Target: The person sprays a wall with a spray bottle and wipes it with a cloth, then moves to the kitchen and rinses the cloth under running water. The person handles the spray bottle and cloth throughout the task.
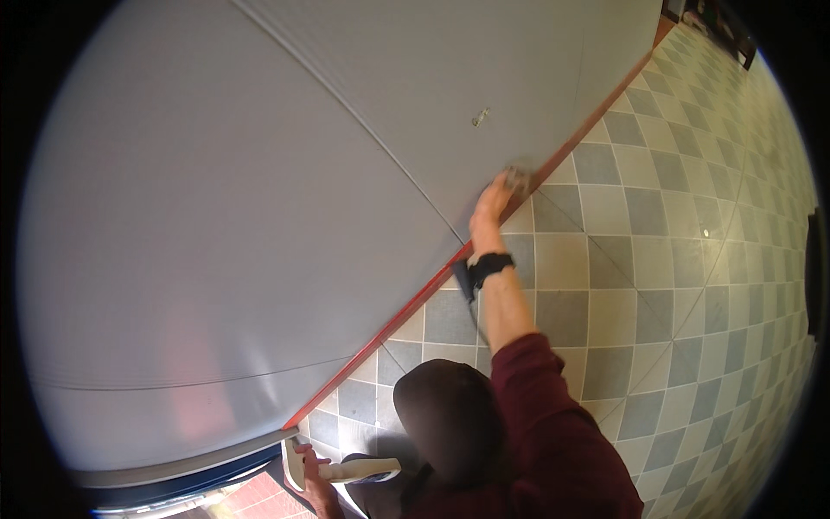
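Observation:
My right hand (pixel 491 204) reaches to the low part of a grey panelled wall, just above its red base strip (pixel 415 305). At its fingertips is a blurred brownish-grey pad (pixel 517 181), which looks like a scourer. A black band (pixel 491 267) with a dark flat piece is around that wrist. At the bottom left, my left hand (pixel 316 480) has its fingers around a cream-white curved object (pixel 363 470), beside the wall's end; what kind of object it is cannot be told.
A checkered tile floor (pixel 609 259) lies along the wall. My dark-clothed knee (pixel 447 418) is bent close to the strip. A small mark (pixel 480 117) shows on the grey panel (pixel 402 97). Dark furniture (pixel 720 29) stands at the far top right. A bright opening lies at the bottom left.

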A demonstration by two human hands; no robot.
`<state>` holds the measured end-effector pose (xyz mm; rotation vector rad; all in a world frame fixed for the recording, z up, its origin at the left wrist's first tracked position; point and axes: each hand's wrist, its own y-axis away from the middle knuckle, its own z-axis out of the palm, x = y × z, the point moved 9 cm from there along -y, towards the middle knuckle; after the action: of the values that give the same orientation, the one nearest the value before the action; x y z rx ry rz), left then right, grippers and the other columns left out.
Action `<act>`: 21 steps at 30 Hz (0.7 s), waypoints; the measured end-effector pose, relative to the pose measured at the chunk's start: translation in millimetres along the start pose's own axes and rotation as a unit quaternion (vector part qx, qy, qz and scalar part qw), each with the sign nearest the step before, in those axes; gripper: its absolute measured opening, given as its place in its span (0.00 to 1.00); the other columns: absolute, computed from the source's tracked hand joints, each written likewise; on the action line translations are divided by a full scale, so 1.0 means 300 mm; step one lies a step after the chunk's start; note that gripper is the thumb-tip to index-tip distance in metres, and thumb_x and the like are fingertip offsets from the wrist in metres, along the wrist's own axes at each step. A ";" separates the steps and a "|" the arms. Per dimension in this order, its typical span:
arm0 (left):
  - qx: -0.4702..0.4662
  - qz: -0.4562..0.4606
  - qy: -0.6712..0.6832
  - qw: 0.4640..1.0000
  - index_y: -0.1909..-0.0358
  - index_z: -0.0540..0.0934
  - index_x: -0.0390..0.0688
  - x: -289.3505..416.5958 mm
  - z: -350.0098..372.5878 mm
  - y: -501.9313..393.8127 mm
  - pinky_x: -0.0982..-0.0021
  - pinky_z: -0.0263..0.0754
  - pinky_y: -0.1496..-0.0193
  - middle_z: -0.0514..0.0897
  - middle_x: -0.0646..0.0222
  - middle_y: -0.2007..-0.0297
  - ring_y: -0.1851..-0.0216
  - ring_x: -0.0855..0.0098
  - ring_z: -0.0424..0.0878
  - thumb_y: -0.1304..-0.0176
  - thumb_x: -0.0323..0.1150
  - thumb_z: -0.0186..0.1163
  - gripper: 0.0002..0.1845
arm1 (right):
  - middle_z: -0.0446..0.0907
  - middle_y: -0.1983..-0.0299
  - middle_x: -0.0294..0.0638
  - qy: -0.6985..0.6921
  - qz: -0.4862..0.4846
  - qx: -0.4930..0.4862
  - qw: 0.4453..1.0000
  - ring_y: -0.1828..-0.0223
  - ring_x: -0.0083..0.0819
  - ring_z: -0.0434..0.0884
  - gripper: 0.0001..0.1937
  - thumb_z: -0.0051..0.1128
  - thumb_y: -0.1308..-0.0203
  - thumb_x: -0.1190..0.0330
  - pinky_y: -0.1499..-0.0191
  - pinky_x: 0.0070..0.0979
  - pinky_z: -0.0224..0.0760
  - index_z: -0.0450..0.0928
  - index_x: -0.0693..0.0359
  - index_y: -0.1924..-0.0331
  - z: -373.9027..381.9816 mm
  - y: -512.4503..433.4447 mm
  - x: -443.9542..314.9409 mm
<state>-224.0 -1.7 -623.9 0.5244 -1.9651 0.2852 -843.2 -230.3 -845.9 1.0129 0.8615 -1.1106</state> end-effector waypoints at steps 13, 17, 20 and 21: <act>-0.061 0.033 -0.025 0.997 0.63 0.79 0.33 0.164 0.263 -0.068 0.75 0.73 0.76 0.80 0.63 0.69 0.81 0.73 0.77 0.49 0.26 0.60 0.11 | 0.60 0.30 0.58 0.112 -0.071 -0.131 0.982 0.29 0.42 0.59 0.34 0.48 0.32 0.61 0.30 0.32 0.51 0.51 0.70 0.29 -0.134 0.036 0.229; -0.072 0.059 -0.039 0.995 0.63 0.79 0.33 0.218 0.340 -0.099 0.74 0.73 0.75 0.81 0.62 0.66 0.81 0.74 0.77 0.49 0.26 0.60 0.11 | 0.55 0.29 0.59 0.104 0.087 -0.181 0.974 0.27 0.45 0.55 0.33 0.47 0.31 0.60 0.27 0.34 0.46 0.51 0.72 0.30 -0.189 0.428 0.350; -0.087 0.084 -0.039 0.992 0.63 0.79 0.33 0.248 0.376 -0.101 0.75 0.73 0.73 0.81 0.63 0.66 0.79 0.75 0.78 0.48 0.26 0.60 0.11 | 0.56 0.30 0.61 0.158 0.037 -0.165 0.973 0.27 0.49 0.56 0.32 0.44 0.30 0.60 0.27 0.36 0.46 0.52 0.74 0.31 -0.178 0.440 0.288; -0.088 0.083 -0.051 0.991 0.63 0.79 0.33 0.249 0.377 -0.100 0.75 0.73 0.73 0.81 0.63 0.66 0.79 0.75 0.78 0.48 0.26 0.60 0.11 | 0.56 0.30 0.61 0.188 -0.008 -0.148 0.971 0.28 0.51 0.56 0.31 0.43 0.29 0.60 0.27 0.37 0.46 0.53 0.74 0.31 -0.165 0.364 0.240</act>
<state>-327.1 -93.1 -607.1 0.2663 -2.1141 0.1887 -723.1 -190.8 -905.7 0.9787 1.3003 -0.7816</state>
